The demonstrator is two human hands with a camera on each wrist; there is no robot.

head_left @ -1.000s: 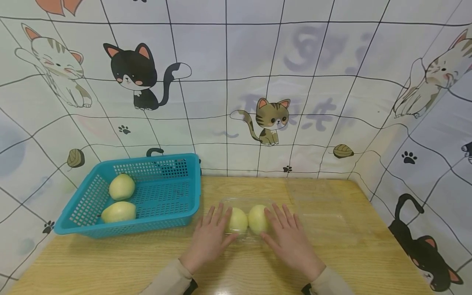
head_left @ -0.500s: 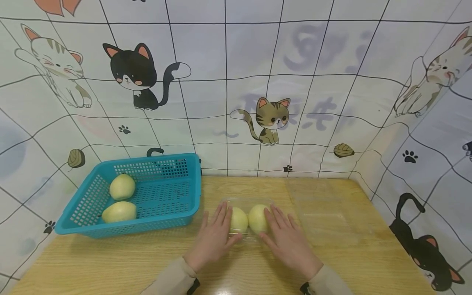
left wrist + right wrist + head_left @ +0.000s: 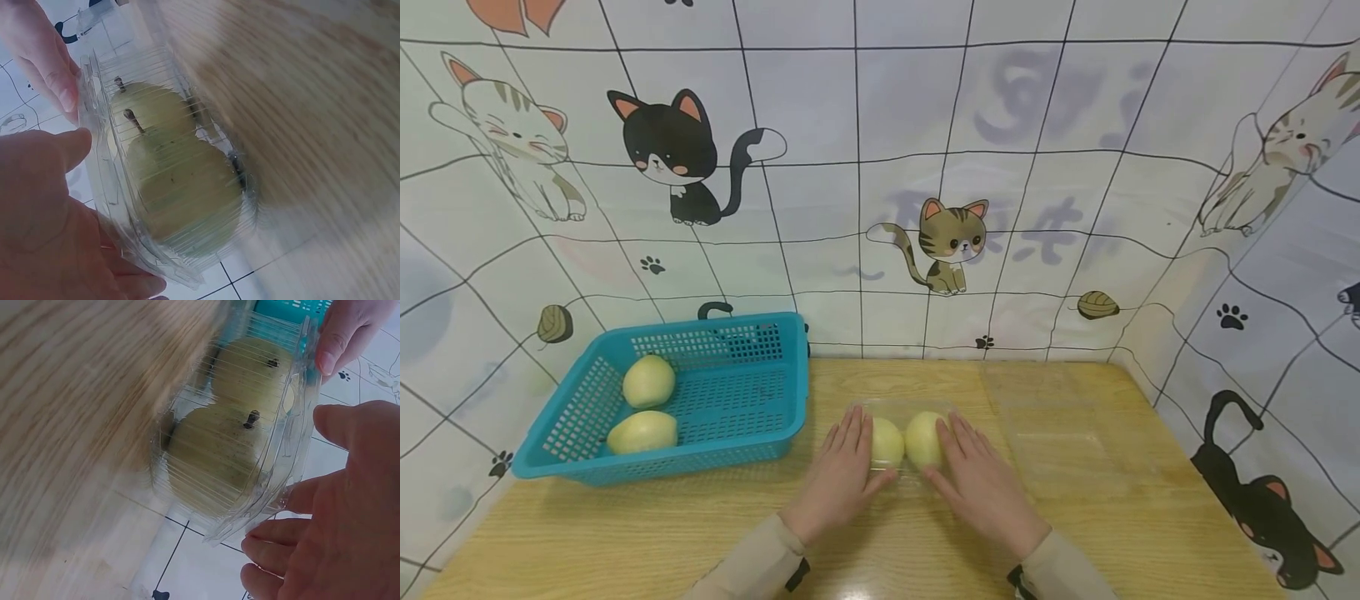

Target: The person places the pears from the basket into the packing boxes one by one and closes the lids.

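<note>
Two pale yellow-green pears (image 3: 886, 444) sit side by side in a clear plastic clamshell box (image 3: 106, 169) at the middle of the table. My left hand (image 3: 838, 479) lies over the box's left end with fingers straight and its thumb near the front rim. On the right end, my right hand (image 3: 985, 483) mirrors it, fingers extended over the top. From the right wrist view, the pear stems (image 3: 251, 419) show through the ribbed front wall, and the right thumb (image 3: 331, 422) is right at the rim. Parts of both pears are covered by the hands in the head view.
A teal basket (image 3: 741, 454) with two more pears (image 3: 643, 432) stands at the left of the wooden table (image 3: 887, 550). Another clear plastic container (image 3: 1063, 442) lies at the right. A cat-patterned covering (image 3: 820, 200) rises behind and at both sides.
Both hands have shifted slightly inward and forward over the box, and the left fingers have drawn closer together. The basket and the container at the right stay put.
</note>
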